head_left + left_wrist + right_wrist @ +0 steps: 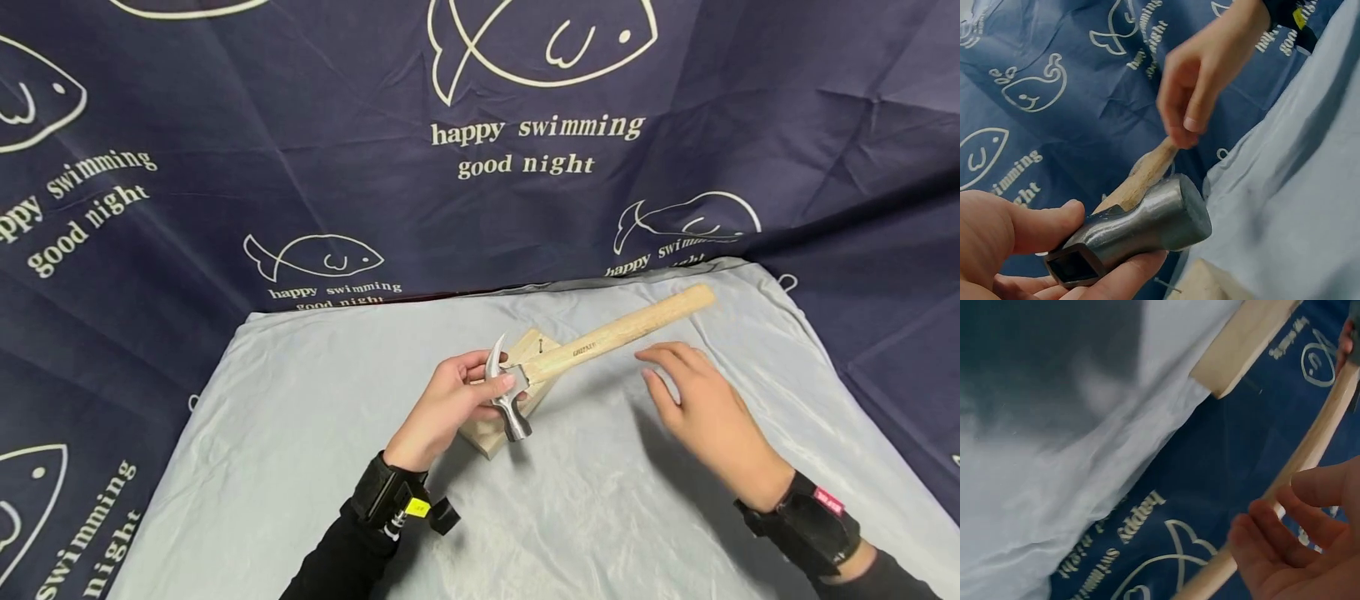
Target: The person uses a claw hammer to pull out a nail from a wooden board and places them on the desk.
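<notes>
Dark sleeves [330,560] reach in nearest the head camera. Past them, the left hand [448,400] grips the hammer [577,352] by its head, thumb on one side and fingers on the other, holding it over a wooden block [486,437] with a nail [541,345] standing in it. The right hand [708,421] has its fingers loosely extended near the handle [645,319]; whether they touch it cannot be told. The step in hand appears to be steadying the hammer by its head; a right-hand hold would call for those fingers to close round the wood. Shiny steel forms the curved claw; the pale handle carries small dark lettering.
</notes>
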{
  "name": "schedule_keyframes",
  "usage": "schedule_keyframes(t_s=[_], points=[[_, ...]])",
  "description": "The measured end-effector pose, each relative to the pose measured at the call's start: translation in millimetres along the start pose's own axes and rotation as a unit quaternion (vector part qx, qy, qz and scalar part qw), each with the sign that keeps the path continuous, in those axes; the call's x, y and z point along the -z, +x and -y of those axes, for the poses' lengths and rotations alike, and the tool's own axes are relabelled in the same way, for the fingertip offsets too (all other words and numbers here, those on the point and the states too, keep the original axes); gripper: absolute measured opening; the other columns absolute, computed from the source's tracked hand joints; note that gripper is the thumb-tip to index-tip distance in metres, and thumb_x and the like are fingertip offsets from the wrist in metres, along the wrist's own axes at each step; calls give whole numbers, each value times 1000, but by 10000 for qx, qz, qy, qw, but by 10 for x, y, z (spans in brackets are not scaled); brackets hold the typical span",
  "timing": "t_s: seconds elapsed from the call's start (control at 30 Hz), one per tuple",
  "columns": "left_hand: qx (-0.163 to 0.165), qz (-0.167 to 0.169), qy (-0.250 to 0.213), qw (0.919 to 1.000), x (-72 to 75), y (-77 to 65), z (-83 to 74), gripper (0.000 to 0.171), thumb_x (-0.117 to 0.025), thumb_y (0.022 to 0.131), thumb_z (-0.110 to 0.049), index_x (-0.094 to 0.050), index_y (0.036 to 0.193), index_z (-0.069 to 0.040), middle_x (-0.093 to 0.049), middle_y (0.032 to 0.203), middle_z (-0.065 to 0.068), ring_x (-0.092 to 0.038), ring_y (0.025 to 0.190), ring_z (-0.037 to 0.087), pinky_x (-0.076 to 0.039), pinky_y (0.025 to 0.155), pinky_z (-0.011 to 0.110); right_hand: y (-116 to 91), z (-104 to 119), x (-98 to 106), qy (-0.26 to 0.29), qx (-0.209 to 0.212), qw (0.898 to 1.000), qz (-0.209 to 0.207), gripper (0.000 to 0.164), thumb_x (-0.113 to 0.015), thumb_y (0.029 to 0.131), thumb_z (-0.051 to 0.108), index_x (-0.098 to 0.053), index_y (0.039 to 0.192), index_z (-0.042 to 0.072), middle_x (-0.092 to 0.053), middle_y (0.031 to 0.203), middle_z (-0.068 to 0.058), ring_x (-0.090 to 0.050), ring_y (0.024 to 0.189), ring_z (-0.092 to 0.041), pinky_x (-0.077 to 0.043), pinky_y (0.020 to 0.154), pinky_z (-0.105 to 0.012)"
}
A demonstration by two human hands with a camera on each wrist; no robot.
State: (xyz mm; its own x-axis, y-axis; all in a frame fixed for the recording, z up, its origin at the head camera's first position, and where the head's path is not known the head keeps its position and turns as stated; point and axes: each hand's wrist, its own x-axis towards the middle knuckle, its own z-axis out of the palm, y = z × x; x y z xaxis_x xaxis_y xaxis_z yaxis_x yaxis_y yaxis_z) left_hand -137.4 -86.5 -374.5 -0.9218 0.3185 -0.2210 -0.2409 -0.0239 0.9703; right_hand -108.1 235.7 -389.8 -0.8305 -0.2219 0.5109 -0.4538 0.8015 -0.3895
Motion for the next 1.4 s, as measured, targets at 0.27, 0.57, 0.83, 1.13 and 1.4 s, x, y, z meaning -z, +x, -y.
schedule_keyframes(t_s=[0.27,0.57,0.83,1.13,1.4], points=[[-10,61,22,10000,26,-57,-86,43,-75,94,-12,-61,133,-2,-73,120,17,-77,94,19,-63,76,34,141,-303,82,451,-1249,9874,860,45,-52,109,38,-64,132,1,-67,125,-20,-63,116,-41,-47,93,-59],[-48,321,-55,9995,-16,-106,-82,48,-74,95,-12,-58,137,3,-74,117,12,-77,93,18,-63,73,30,199,-380,48,928,-1687,9687,1569,47,-48,107,51,-60,135,15,-71,124,-12,-69,112,-35,-55,89,-53],[-41,351,-12,9994,16,-107,-55,41,-74,95,-13,-61,132,0,-76,115,10,-78,95,21,-62,70,29,246,-337,-54,1339,-1538,9675,1497,45,-50,108,47,-54,139,15,-68,129,-18,-70,112,-38,-56,92,-56],[82,454,-23,9989,27,-60,70,44,-69,96,-1,-55,136,9,-75,107,8,-75,84,15,-62,69,29,189,-338,-135,1492,-1389,9729,1087,36,-57,107,35,-58,134,11,-70,127,-19,-71,108,-25,-59,81,-26],[105,424,39,9990,44,-24,200,47,-65,100,-2,-51,143,8,-72,103,6,-74,87,16,-63,74,29,231,-229,-204,2331,-1550,9582,585,29,-60,106,26,-66,120,2,-77,105,-4,-64,92,11,-52,80,-11]])
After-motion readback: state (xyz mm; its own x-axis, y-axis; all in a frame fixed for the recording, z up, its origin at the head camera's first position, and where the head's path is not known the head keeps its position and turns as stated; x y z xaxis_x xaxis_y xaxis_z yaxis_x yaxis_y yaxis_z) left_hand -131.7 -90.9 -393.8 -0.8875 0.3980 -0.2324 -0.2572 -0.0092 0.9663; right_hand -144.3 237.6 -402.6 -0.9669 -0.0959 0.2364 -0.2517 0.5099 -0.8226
